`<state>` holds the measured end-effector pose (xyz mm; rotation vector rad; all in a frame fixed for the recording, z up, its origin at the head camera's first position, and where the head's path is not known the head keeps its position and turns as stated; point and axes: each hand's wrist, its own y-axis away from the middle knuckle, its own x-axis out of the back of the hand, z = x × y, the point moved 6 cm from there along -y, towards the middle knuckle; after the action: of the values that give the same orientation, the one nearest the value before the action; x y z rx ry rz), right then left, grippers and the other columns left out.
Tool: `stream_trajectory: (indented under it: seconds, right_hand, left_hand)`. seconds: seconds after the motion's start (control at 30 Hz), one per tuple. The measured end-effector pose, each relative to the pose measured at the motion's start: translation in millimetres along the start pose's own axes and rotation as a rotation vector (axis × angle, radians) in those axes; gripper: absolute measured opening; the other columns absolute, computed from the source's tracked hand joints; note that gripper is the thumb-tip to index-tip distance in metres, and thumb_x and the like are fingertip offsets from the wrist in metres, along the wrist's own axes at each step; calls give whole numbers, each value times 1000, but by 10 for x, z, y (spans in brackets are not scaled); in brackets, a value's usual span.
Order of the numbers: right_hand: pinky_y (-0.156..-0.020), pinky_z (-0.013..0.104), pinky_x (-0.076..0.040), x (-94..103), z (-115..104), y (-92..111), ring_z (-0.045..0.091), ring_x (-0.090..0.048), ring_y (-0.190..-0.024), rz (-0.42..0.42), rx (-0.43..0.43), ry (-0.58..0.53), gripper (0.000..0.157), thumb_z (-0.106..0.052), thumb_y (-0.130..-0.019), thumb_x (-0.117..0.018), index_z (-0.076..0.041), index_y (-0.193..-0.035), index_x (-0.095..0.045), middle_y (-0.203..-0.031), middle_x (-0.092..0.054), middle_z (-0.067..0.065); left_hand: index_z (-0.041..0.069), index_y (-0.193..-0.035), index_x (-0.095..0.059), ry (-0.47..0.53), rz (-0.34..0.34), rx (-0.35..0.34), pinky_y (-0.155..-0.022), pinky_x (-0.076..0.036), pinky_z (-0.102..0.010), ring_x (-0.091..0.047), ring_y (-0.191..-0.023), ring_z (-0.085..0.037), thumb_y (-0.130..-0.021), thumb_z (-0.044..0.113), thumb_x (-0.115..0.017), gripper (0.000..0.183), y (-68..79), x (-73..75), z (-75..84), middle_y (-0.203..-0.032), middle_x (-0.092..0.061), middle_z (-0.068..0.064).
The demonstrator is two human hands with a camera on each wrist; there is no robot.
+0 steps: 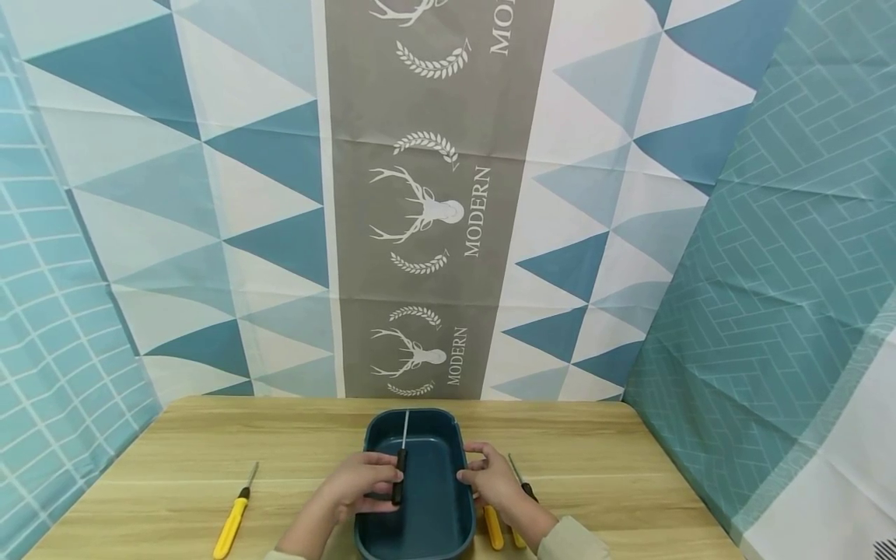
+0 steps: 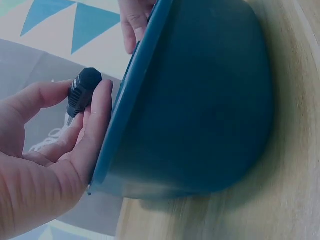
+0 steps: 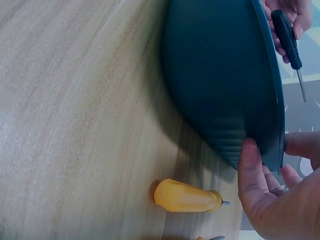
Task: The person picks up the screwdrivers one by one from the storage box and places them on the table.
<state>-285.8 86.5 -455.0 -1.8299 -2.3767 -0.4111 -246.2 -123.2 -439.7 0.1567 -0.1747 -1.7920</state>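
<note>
My left hand (image 1: 365,484) pinches a screwdriver (image 1: 400,476) by its black handle above the dark blue bin (image 1: 428,498). The metal shaft points toward the bin's far end. In the left wrist view the black handle (image 2: 84,89) sits between thumb and fingers, just beside the bin's rim (image 2: 131,95). My right hand (image 1: 494,478) grips the bin's right wall, thumb over the rim on the inner side. The right wrist view has the fingers (image 3: 251,167) against the bin's outer wall (image 3: 225,85).
A yellow-handled screwdriver (image 1: 232,526) lies to the left on the wooden table (image 1: 308,443). Right of the bin, partly under my right arm, lie a yellow handle (image 1: 493,529) and a yellow-and-black screwdriver (image 1: 526,489). Patterned cloth (image 1: 280,233) hangs behind the table.
</note>
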Motion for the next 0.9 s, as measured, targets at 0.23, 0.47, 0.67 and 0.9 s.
stream_trajectory:
  seconds: [0.23,0.47,0.67,0.9]
  right_hand:
    - [-59,34,-53,13,-16,8,19,-61,-72,-6,11,6,48,-5,-87,-61,-2,-131,-43,-98,-63,11]
    - [-59,35,-53,11,-23,9,19,-60,-71,-10,12,11,49,-5,-87,-60,-1,-132,-42,-99,-62,12]
    - [-58,34,-53,2,-21,12,18,-58,-70,-11,10,2,49,-5,-87,-60,-1,-132,-42,-99,-62,13]
    - [-60,37,-54,8,-6,5,20,-62,-73,-15,10,-6,49,-5,-88,-60,0,-133,-41,-100,-62,13]
  left_hand:
    - [-14,-127,-42,34,-22,12,-71,-57,-36,-65,-81,-16,-85,11,-61,52,38,85,-7,-95,-64,-10]
    - [-17,-131,-36,17,-27,-3,-75,-56,-38,-65,-90,-20,-86,12,-61,59,94,212,8,-106,-61,-16]
    - [-17,-133,-32,28,6,14,-77,-56,-40,-63,-96,-23,-86,13,-61,63,147,321,-14,-112,-59,-22]
    - [-17,-136,-28,38,-19,7,-80,-55,-39,-64,-96,-21,-91,18,-57,64,187,441,-46,-110,-62,-15]
